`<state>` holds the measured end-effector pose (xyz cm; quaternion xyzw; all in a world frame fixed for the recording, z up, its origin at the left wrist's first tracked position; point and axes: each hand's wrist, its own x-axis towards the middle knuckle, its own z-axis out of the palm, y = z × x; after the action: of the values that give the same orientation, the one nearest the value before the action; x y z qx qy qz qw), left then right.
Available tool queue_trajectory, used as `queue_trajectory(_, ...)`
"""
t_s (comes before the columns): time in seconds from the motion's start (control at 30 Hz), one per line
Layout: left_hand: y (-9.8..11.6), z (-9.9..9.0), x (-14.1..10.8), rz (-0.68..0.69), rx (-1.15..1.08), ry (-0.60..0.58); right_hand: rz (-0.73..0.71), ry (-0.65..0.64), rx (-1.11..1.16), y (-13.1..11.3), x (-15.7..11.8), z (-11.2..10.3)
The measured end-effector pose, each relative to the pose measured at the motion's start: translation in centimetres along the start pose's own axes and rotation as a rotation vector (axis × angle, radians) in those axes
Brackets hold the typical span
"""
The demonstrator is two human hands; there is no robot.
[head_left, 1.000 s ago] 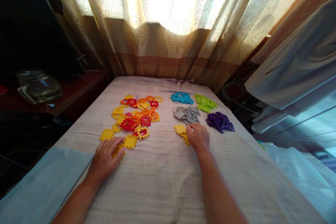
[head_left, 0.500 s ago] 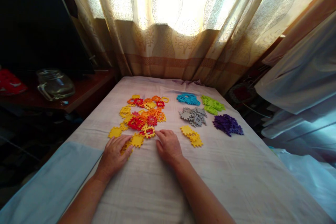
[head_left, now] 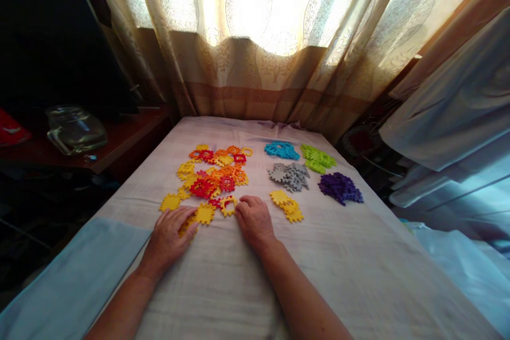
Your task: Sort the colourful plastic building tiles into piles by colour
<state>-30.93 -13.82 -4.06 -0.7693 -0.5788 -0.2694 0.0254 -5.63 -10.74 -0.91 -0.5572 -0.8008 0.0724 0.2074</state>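
Red, orange and yellow toothed plastic pieces lie in a mixed pile left of the table's middle. My right hand has its fingers closed at the edge of a yellow frame-shaped piece, in front of the pile. My left hand rests with fingers apart over yellow pieces, partly covering them. Beside it lies a solid yellow square piece. A small group of yellow pieces sits to the right of my right hand.
Farther right are blue, green, grey and purple piles. A glass jug stands on a side table at left. Curtains hang behind; a light-blue cloth lies front left.
The yellow frame at my right fingertips has shifted slightly and turned, coming away from the red piece beneath it. My left hand stays over the yellow pieces. The view has moved a little.
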Motion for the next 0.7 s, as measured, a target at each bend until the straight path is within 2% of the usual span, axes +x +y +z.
queue_trajectory(0.13, -0.2, 0.0, 0.1, 0.013, 0.002, -0.002, -0.004, -0.035, 0.026, 0.4, -0.3, -0.3)
queue_trajectory(0.43, -0.3, 0.0, 0.1, 0.023, 0.009, 0.003, -0.021, -0.082, -0.021, -0.6, 0.5, -0.5)
queue_trajectory(0.53, -0.4, -0.1, 0.2, 0.021, 0.008, 0.006, 0.014, -0.055, -0.036, 0.2, 0.5, -1.3)
queue_trajectory(0.7, -0.4, -0.1, 0.3, 0.023, -0.008, -0.001, 0.204, 0.022, -0.106, 3.2, 0.3, -3.3)
